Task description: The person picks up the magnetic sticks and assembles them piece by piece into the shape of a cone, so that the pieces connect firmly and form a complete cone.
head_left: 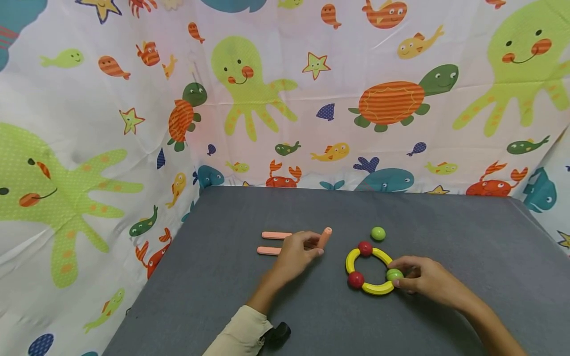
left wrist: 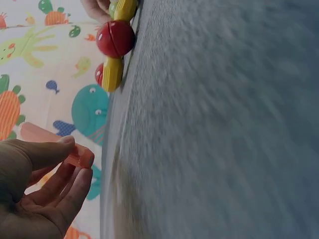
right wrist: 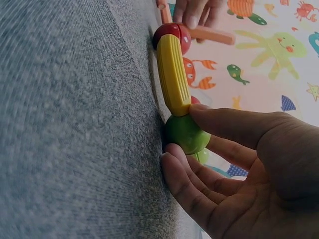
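Nearest: pale sleeve [head_left: 240, 333] on L arm, black item [head_left: 278, 335] at its cuff, can't tell what. Grey tabletop [head_left: 200, 296] underneath.

R hand [head_left: 429, 279], right of ctr, pinches the green ball [head_left: 395, 275] set in a ring [head_left: 352, 261] lying flat: thumb on near side, by the joint w/ a yellow pc, fingers on far side, gap only ball-wide. Prob. held there to steady the ring, bc the ball gives a round grip right at a joint. Ring = 3 curved yellow pcs w/ 2 red balls [head_left: 356, 280] + that green one btwn them; looks closed all round.

L hand [head_left: 295, 254], left of ring & apart from it, pinches a peach stick [head_left: 325, 238] btwn thumb & fingertips, fingers bent, other end free. Stick is tilted & looks clear of the table, prob. so it can be turned easily. Two more peach sticks [head_left: 269, 251] lie side by side, left ends showing, rest behind L hand; can't tell if it touches them.

Beyond ring, near its far red ball: loose green ball [head_left: 378, 234], apart from both hands. Farthest: sea-animal cloth [head_left: 303, 143] hung behind table, prob. as a backdrop.
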`<state>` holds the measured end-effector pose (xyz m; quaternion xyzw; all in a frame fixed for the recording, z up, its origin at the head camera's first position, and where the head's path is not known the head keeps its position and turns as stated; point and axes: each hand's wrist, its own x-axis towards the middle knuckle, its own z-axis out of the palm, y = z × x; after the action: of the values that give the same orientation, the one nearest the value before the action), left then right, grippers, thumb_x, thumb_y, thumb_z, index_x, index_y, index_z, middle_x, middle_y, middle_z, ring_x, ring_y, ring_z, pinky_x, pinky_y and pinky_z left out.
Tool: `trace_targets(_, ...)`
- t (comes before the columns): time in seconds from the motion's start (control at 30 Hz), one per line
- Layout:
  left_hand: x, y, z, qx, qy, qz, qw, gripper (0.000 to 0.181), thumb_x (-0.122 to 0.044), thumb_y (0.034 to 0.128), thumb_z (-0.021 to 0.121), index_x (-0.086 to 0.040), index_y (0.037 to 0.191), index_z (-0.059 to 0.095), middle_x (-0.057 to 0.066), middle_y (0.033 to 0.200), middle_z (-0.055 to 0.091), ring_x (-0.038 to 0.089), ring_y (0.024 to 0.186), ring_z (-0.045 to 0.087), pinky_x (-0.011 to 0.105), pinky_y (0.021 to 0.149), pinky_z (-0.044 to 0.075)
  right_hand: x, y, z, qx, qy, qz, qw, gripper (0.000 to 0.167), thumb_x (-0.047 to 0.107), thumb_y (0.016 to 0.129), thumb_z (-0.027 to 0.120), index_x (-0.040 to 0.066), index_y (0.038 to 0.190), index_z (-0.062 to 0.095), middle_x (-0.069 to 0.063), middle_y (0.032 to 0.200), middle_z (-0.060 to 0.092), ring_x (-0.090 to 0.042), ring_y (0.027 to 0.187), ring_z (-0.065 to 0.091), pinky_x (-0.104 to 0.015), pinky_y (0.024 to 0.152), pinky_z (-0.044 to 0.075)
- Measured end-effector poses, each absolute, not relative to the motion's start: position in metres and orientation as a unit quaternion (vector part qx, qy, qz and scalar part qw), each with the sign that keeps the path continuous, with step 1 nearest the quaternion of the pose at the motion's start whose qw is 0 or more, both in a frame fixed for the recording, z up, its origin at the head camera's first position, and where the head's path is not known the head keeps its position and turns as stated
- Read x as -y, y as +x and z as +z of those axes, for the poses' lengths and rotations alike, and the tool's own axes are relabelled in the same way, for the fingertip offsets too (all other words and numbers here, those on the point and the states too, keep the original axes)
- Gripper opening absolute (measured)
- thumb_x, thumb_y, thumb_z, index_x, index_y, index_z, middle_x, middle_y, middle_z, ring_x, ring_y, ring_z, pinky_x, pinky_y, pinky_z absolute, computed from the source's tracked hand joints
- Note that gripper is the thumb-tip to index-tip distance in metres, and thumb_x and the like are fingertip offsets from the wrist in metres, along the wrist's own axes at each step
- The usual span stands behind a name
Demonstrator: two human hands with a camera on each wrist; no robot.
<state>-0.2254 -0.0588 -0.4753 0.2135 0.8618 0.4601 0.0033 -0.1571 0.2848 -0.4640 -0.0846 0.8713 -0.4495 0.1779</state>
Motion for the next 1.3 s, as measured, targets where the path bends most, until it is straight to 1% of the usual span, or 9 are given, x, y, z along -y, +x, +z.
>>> trace_targets(0.17, 0.039, -0.230, -0.476, -0.856, 0.226, 0.465, 0.007, 0.031, -0.014, 0.0967, 0.080, -0.010, 0.127, 0.075, 0.003, 0.116, 0.075, 0.010, 0.100, 0.070, 0.025, 0.090, 0.058, -0.285, -0.157, -0.464, -0.872, -0.085, -0.449, 0.175, 0.044, 0.024, 0.096, 0.079, 0.001, 0.131, 0.068, -0.011, 0.114, 0.070, -0.022, 0.085, 0.068, -0.033, 0.068, 0.059)
trace_targets(0.27, 0.029, -0.232, -0.476, -0.853, 0.234, 0.467, 0.004, 0.031, -0.015, 0.0972, 0.079, -0.010, 0.128, 0.074, 0.003, 0.116, 0.076, 0.008, 0.100, 0.070, 0.024, 0.091, 0.057, -0.285, -0.157, -0.464, -0.874, -0.081, -0.446, 0.176, 0.043, 0.024, 0.096, 0.079, 0.001, 0.131, 0.069, -0.010, 0.113, 0.070, -0.022, 0.086, 0.068, -0.033, 0.068, 0.059)
trace_targets(0.43, 0.014, -0.235, -0.476, -0.851, 0.244, 0.466, 0.003, 0.032, -0.014, 0.0971, 0.079, -0.008, 0.128, 0.074, 0.004, 0.117, 0.076, 0.009, 0.101, 0.070, 0.025, 0.092, 0.058, -0.285, -0.157, -0.465, -0.875, -0.078, -0.445, 0.175, 0.043, 0.024, 0.096, 0.079, 0.001, 0.131, 0.069, -0.010, 0.112, 0.070, -0.023, 0.086, 0.067, -0.033, 0.068, 0.059)
trace_targets(0.7, -0.008, -0.240, -0.473, -0.844, 0.266, 0.465, -0.001, 0.028, -0.014, 0.0967, 0.080, -0.007, 0.124, 0.076, 0.003, 0.112, 0.077, 0.008, 0.096, 0.070, 0.020, 0.088, 0.057, -0.286, -0.157, -0.465, -0.874, -0.087, -0.447, 0.170, 0.042, 0.023, 0.097, 0.078, 0.000, 0.131, 0.068, -0.011, 0.113, 0.071, -0.023, 0.085, 0.067, -0.032, 0.067, 0.059)
trace_targets(0.93, -0.024, -0.238, -0.469, -0.838, 0.263, 0.477, 0.020, 0.030, -0.019, 0.0980, 0.079, -0.012, 0.127, 0.075, -0.003, 0.114, 0.076, 0.001, 0.098, 0.070, 0.015, 0.085, 0.056, -0.285, -0.157, -0.466, -0.874, -0.087, -0.447, 0.169, 0.044, 0.024, 0.096, 0.079, 0.000, 0.132, 0.068, -0.011, 0.113, 0.071, -0.024, 0.086, 0.067, -0.033, 0.067, 0.059)
trace_targets(1.13, -0.034, -0.238, -0.470, -0.833, 0.266, 0.485, 0.013, 0.030, -0.020, 0.0984, 0.078, -0.013, 0.128, 0.075, -0.005, 0.116, 0.076, 0.000, 0.099, 0.068, 0.015, 0.088, 0.055, -0.286, -0.157, -0.467, -0.874, -0.094, -0.447, 0.165, 0.043, 0.023, 0.097, 0.079, 0.000, 0.132, 0.068, -0.010, 0.110, 0.071, -0.023, 0.083, 0.067, -0.033, 0.066, 0.058)
trace_targets(1.3, -0.039, -0.237, -0.467, -0.833, 0.264, 0.486, 0.017, 0.029, -0.017, 0.0983, 0.078, -0.012, 0.127, 0.075, -0.003, 0.117, 0.077, 0.002, 0.100, 0.069, 0.015, 0.088, 0.055, -0.285, -0.157, -0.467, -0.874, -0.094, -0.448, 0.163, 0.043, 0.023, 0.096, 0.079, 0.000, 0.131, 0.069, -0.010, 0.110, 0.071, -0.022, 0.082, 0.067, -0.033, 0.065, 0.058)
